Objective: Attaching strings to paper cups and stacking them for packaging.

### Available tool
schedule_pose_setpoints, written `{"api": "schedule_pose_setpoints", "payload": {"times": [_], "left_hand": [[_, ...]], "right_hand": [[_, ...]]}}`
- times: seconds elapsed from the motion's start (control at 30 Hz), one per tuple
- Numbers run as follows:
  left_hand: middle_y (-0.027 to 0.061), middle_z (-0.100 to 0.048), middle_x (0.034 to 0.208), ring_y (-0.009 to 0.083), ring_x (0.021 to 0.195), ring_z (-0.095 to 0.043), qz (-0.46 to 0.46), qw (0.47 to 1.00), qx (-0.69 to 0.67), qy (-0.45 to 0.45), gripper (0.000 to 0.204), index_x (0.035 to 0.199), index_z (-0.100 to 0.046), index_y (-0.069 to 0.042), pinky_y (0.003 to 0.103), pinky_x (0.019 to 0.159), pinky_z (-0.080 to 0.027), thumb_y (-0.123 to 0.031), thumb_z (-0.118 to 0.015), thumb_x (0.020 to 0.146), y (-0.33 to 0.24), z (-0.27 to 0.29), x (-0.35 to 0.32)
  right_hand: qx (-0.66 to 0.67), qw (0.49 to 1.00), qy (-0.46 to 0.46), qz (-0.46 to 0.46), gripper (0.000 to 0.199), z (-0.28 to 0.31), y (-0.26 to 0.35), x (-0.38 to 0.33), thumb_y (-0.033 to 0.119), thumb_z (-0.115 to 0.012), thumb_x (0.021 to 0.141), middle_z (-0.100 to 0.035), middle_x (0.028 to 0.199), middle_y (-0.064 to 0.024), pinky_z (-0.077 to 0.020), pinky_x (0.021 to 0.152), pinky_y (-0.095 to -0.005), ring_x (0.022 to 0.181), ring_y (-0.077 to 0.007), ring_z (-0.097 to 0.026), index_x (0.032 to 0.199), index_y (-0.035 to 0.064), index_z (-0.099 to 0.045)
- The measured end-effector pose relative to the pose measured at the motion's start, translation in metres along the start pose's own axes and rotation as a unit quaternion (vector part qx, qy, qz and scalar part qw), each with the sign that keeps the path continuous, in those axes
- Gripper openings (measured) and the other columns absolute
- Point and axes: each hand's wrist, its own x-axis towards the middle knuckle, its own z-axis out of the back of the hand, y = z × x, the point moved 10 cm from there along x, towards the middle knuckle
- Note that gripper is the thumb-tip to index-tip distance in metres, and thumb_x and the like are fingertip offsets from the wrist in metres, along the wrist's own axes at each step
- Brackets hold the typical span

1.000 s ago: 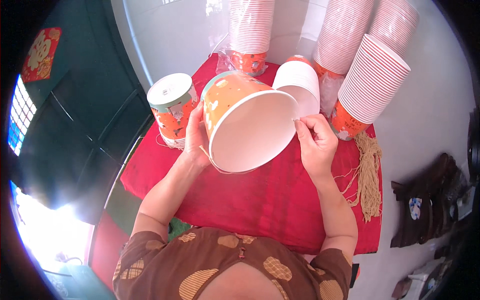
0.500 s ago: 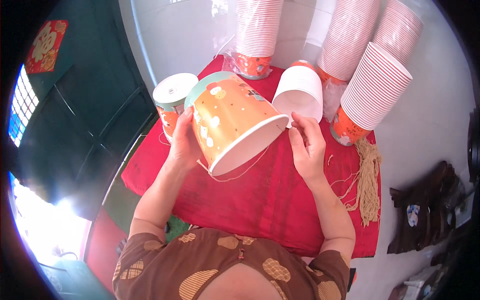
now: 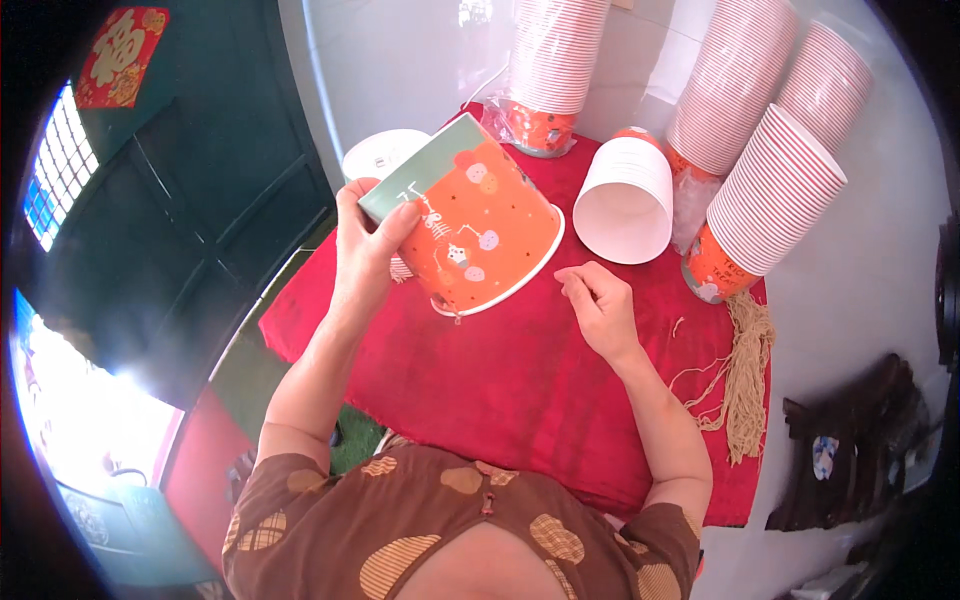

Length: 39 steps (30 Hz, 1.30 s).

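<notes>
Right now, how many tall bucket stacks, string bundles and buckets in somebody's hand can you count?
Tall stacks of paper buckets: 4
Tan string bundle: 1
Orange paper bucket in the left hand: 1
Total: 6

The left camera of a head-worn fisheye pair is looking down and forward from above the brown patterned shirt (image 3: pixel 405 500), which is filling the lower edge. It is viewing the left hand (image 3: pixel 362 245) and right hand (image 3: pixel 605 312) at close range over the red tablecloth (image 3: pixel 500 390), while the pale wall (image 3: pixel 400 70) and dark green door (image 3: pixel 195 225) are standing farther off, edges curving toward the rim.
</notes>
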Motion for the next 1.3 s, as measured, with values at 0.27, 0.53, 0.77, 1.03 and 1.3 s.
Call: {"api": "schedule_pose_setpoints", "payload": {"times": [0.27,0.53,0.77,1.03,1.3], "left_hand": [[0.0165,-0.054,0.107,0.0215,0.097,-0.061,-0.014,0.988,0.157,-0.008,0.069,0.121,-0.038,0.000,0.034,0.082,-0.054,-0.036,-0.080,0.080,0.019,-0.004,0.011],[0.0193,-0.052,0.111,0.0222,0.098,-0.061,0.022,0.990,0.115,0.076,0.071,0.124,-0.033,-0.003,0.032,0.078,-0.056,-0.030,-0.080,0.079,0.012,-0.052,0.007],[0.0126,-0.046,0.127,0.0235,0.122,-0.046,-0.043,0.978,-0.043,0.198,0.079,0.136,-0.031,-0.005,0.040,0.103,-0.039,-0.027,-0.078,0.077,0.029,-0.061,0.005],[0.0295,-0.032,0.148,0.0373,0.139,-0.035,0.124,0.978,0.055,0.159,0.098,0.150,-0.019,0.002,0.047,0.112,-0.031,-0.044,-0.074,0.084,0.065,-0.056,0.006],[0.0281,-0.040,0.140,0.0346,0.134,-0.040,0.073,0.981,-0.008,0.181,0.108,0.146,-0.025,0.005,0.047,0.111,-0.032,-0.063,-0.073,0.077,0.040,-0.080,-0.014]], "right_hand": [[0.237,0.958,0.084,-0.139,0.021,-0.013,-0.007,-0.006,0.014,-0.056,0.098,-0.063,0.079,-0.0002,-0.0435,0.057,-0.0223,0.066,-0.0047,-0.054,0.102,-0.0017,-0.070],[0.340,0.911,0.183,-0.144,0.026,-0.040,0.002,-0.016,0.022,-0.060,0.098,-0.061,0.078,-0.0026,-0.0433,0.054,-0.0231,0.062,-0.0070,-0.052,0.101,-0.0034,-0.065],[0.433,0.870,0.188,-0.144,0.019,-0.044,0.017,-0.022,0.020,-0.061,0.098,-0.059,0.067,-0.0050,-0.0387,0.045,-0.0257,0.052,-0.0080,-0.047,0.089,0.0030,-0.064],[-0.013,0.983,-0.032,0.182,0.004,-0.024,0.056,-0.023,0.002,-0.065,0.087,-0.065,0.069,-0.0087,-0.0502,0.052,-0.0322,0.059,-0.0212,-0.065,0.089,-0.0013,-0.067],[-0.175,0.953,-0.016,0.247,0.035,-0.044,0.059,-0.038,0.002,-0.071,0.076,-0.066,0.112,-0.0104,-0.0508,0.088,-0.0442,0.104,-0.0322,-0.062,0.111,0.0046,-0.067]]}}
